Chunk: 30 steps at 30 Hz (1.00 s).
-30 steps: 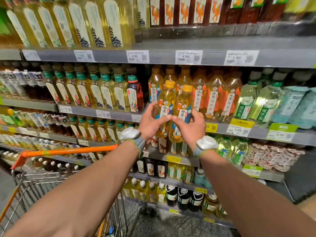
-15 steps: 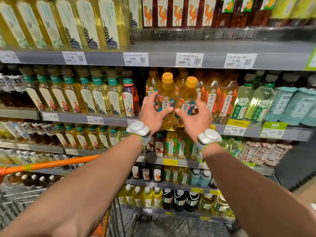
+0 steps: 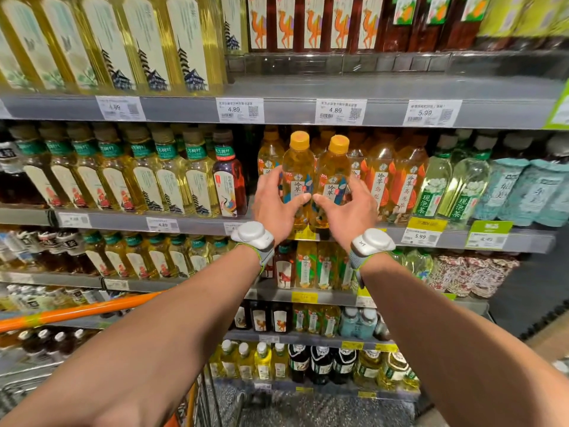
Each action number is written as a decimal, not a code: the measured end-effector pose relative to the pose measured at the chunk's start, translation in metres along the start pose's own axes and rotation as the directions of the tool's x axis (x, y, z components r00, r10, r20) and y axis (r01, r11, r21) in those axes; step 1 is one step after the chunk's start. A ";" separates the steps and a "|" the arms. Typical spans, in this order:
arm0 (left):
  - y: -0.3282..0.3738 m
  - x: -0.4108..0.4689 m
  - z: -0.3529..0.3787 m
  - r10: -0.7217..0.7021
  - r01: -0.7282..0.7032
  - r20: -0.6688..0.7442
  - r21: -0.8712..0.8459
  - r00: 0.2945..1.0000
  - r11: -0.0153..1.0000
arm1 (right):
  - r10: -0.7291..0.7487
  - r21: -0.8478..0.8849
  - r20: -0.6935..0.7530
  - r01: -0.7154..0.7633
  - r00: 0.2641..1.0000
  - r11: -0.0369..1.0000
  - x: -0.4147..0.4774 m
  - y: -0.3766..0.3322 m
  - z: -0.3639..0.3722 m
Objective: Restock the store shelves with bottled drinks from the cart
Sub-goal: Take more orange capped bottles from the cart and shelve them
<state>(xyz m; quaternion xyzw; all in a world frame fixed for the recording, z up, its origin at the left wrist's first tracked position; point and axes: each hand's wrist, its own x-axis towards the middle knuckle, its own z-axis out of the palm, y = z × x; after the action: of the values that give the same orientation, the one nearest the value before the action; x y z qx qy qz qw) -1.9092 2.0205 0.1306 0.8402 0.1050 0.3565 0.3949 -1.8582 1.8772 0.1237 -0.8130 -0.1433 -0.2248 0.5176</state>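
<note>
Bottles with yellow caps had climbed within a second from below the shelf lip to its front, at twelve o'clock, so placing them seemed near. My left hand and right hand each wrapped curled fingers round one, thumbs nearly touching.
</note>
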 end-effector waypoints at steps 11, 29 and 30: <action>-0.008 0.000 0.017 -0.025 0.024 -0.021 -0.040 0.999 0.999 | -0.007 -0.004 -0.033 0.007 0.999 1.000 0.006 0.004 0.013; -0.009 0.018 0.008 0.035 -0.007 -0.082 0.323 0.996 0.947 | 0.016 -0.135 -0.048 -0.023 0.999 0.991 0.010 0.000 0.021; -0.008 0.019 0.008 0.031 -0.005 -0.077 0.324 0.997 0.946 | 0.013 -0.154 -0.049 -0.020 0.999 0.988 0.009 0.000 0.021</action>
<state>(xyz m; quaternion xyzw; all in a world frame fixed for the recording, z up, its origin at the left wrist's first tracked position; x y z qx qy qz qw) -1.8892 2.0299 0.1314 0.8794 0.1703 0.3718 0.2438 -1.8459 1.8965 0.1212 -0.8463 -0.1065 -0.2501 0.4581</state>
